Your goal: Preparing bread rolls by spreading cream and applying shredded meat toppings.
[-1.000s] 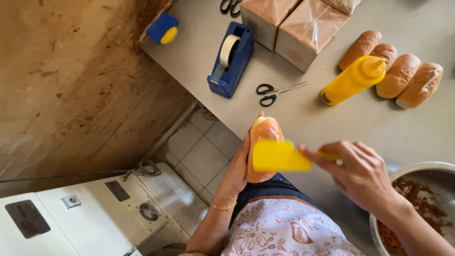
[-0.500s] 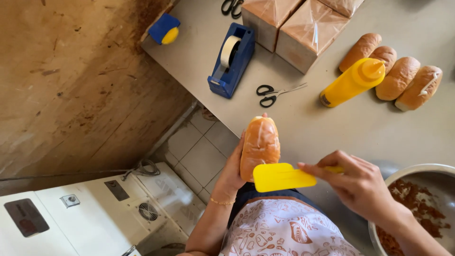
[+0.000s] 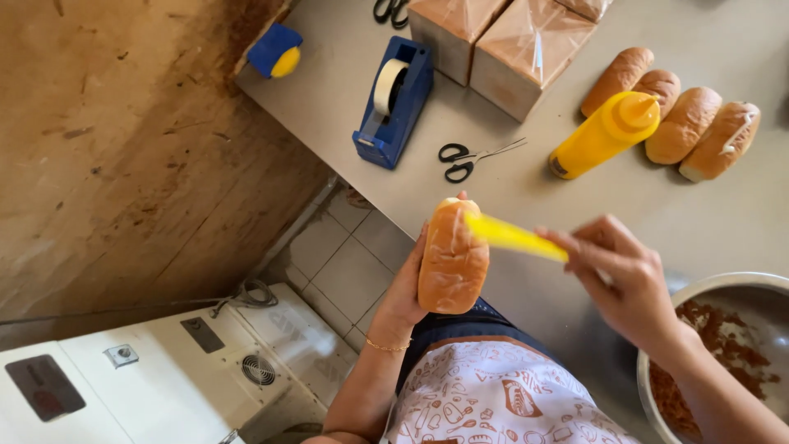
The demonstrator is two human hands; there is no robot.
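My left hand (image 3: 404, 289) holds a long golden bread roll (image 3: 452, 256) upright over the near edge of the grey counter (image 3: 509, 197). My right hand (image 3: 626, 278) grips a flat yellow plastic spatula (image 3: 514, 237), whose blade lies edge-on with its tip touching the top of the roll. A steel bowl (image 3: 713, 289) with brown shredded filling (image 3: 723, 345) sits just right of that hand.
On the counter lie several more rolls (image 3: 674, 111), a yellow squeeze bottle (image 3: 604, 136), black scissors (image 3: 464, 158), a blue tape dispenser (image 3: 394, 103) and wrapped bread loaves (image 3: 509, 41). A white machine (image 3: 148, 370) stands on the tiled floor at lower left.
The roll turned upright and dropped a little lower. The spatula rotated from broad-side to edge-on and its tip reached the top of the roll.
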